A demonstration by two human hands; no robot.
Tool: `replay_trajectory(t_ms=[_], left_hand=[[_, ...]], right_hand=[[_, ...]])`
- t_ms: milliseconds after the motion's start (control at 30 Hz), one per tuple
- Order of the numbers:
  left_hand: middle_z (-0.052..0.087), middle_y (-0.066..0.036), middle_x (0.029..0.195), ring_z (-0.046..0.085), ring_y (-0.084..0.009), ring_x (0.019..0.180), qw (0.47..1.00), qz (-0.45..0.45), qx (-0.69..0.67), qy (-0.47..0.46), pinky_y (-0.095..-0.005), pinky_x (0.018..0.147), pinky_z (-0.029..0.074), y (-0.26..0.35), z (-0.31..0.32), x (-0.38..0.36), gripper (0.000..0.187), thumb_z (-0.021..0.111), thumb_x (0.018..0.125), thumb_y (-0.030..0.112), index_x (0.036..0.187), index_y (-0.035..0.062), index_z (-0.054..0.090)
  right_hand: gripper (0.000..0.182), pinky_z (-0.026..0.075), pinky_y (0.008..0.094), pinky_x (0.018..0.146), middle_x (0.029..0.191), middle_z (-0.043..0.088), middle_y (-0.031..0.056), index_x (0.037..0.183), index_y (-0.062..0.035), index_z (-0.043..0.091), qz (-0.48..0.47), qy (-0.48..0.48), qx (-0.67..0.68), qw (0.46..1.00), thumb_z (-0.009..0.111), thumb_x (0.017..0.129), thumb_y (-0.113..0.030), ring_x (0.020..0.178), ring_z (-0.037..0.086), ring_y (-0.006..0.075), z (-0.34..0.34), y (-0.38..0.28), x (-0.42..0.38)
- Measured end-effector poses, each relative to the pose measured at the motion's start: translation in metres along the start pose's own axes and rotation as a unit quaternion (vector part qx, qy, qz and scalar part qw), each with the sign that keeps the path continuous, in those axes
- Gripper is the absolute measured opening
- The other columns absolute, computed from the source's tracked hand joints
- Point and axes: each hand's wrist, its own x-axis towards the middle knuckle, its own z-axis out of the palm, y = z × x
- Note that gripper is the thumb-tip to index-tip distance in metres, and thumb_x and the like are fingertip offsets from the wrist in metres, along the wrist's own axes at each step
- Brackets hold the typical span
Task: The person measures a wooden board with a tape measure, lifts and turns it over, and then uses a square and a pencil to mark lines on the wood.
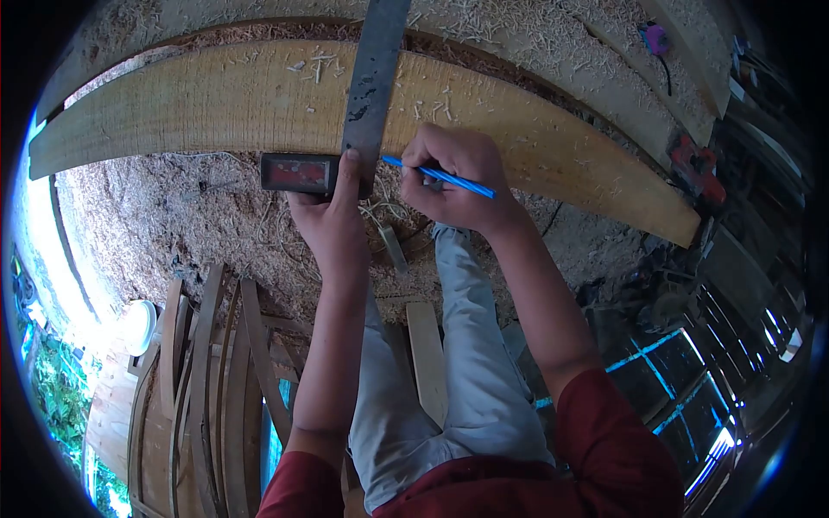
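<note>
A long wooden board (233,104) lies crosswise before me, with wood shavings scattered on it. Across it rests the metal blade of a try square (373,86), its dark stock (298,173) with a reddish inset set along the board's near edge. My left hand (332,211) grips the square where blade and stock meet, thumb on top of the blade. In my right hand (458,177) is a blue pencil (466,183), its tip at the board's near edge just right of the blade.
Shavings cover the ground (216,211) around the board. Several wooden strips (207,388) lie at lower left. A red tool (695,168) sits by the board's right end, and a purple object (654,39) lies at upper right. My legs (475,345) are below.
</note>
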Motion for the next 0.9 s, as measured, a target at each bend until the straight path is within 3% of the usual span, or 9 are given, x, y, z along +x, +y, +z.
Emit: replay_trajectory(t_ms=[67,133,167,233,267,333,500,567,900], left_hand=[[0.067,-0.003,0.097,0.064,-0.0090,0.080,1.000,-0.013,0.000,0.004,-0.0250,0.068,0.050,0.000,-0.001,0.000,0.025,0.074,0.098,0.011,0.114,0.0053,0.055],[0.067,-0.003,0.097,0.064,-0.0089,0.080,1.000,-0.006,0.000,0.000,-0.0250,0.068,0.050,-0.004,-0.002,0.001,0.025,0.074,0.098,0.012,0.113,0.0054,0.055],[0.067,-0.003,0.097,0.064,-0.0088,0.081,1.000,0.000,-0.002,-0.004,-0.0251,0.068,0.050,-0.005,-0.003,0.002,0.025,0.074,0.098,0.012,0.113,0.0055,0.055],[0.067,-0.003,0.096,0.064,-0.0088,0.081,1.000,-0.001,0.003,-0.002,-0.0252,0.068,0.050,-0.003,-0.002,0.001,0.025,0.073,0.098,0.011,0.114,0.0055,0.055],[0.067,-0.003,0.096,0.064,-0.0088,0.081,1.000,-0.001,0.008,-0.002,-0.0253,0.068,0.050,-0.001,-0.002,0.000,0.025,0.073,0.098,0.011,0.114,0.0055,0.055],[0.067,-0.003,0.097,0.064,-0.0088,0.082,1.000,-0.002,0.000,0.001,-0.0253,0.068,0.051,0.002,0.002,0.000,0.026,0.073,0.098,0.011,0.115,0.0055,0.055],[0.067,-0.003,0.101,0.064,-0.0087,0.084,1.000,-0.014,0.006,-0.006,-0.0256,0.070,0.052,0.001,-0.002,-0.001,0.027,0.074,0.098,0.011,0.116,0.0054,0.055],[0.066,-0.007,0.107,0.065,-0.0100,0.095,1.000,-0.029,-0.008,0.004,-0.0254,0.081,0.054,0.006,0.000,-0.002,0.031,0.075,0.096,0.007,0.117,-0.0003,0.054],[0.066,-0.008,0.110,0.065,-0.0108,0.099,1.000,-0.009,-0.029,0.001,-0.0263,0.084,0.055,0.007,0.002,-0.001,0.030,0.074,0.096,0.005,0.118,-0.0012,0.055]], right_hand=[[0.018,0.050,0.0355,0.054,0.064,0.063,0.0073,0.076,-0.0088,0.057,-0.002,-0.020,-0.012,1.000,0.075,0.073,-0.009,0.057,0.067,0.0255,-0.002,0.000,0.000],[0.017,0.052,0.0268,0.060,0.071,0.065,0.0062,0.078,-0.0045,0.055,0.011,-0.022,0.006,1.000,0.071,0.081,-0.002,0.062,0.064,0.0119,-0.003,-0.001,-0.001],[0.017,0.052,0.0268,0.060,0.071,0.065,0.0062,0.078,-0.0045,0.055,0.012,-0.023,0.006,1.000,0.071,0.081,-0.002,0.062,0.064,0.0119,-0.003,-0.001,-0.001],[0.018,0.051,0.0343,0.054,0.065,0.063,0.0078,0.076,-0.0076,0.057,0.002,-0.031,-0.002,1.000,0.075,0.074,-0.008,0.058,0.067,0.0254,-0.003,-0.001,0.001],[0.018,0.051,0.0343,0.054,0.065,0.063,0.0078,0.076,-0.0076,0.057,0.002,-0.031,-0.001,1.000,0.075,0.074,-0.008,0.058,0.067,0.0254,-0.002,0.000,0.001],[0.018,0.050,0.0335,0.054,0.065,0.063,0.0081,0.075,-0.0078,0.056,0.024,0.023,0.042,0.999,0.075,0.074,-0.008,0.058,0.067,0.0247,0.001,0.002,0.000],[0.019,0.050,0.0327,0.054,0.067,0.065,0.0075,0.076,-0.0075,0.056,0.026,-0.002,0.020,0.999,0.075,0.075,-0.008,0.059,0.068,0.0222,0.000,0.001,0.000],[0.019,0.050,0.0325,0.054,0.068,0.065,0.0072,0.076,-0.0074,0.056,0.033,0.015,0.041,0.999,0.075,0.075,-0.008,0.058,0.068,0.0214,0.001,0.002,-0.001],[0.019,0.048,0.0269,0.052,0.067,0.065,0.0048,0.077,-0.0066,0.056,0.049,0.006,0.034,0.998,0.075,0.078,-0.007,0.054,0.062,0.0105,0.000,0.000,0.003]])
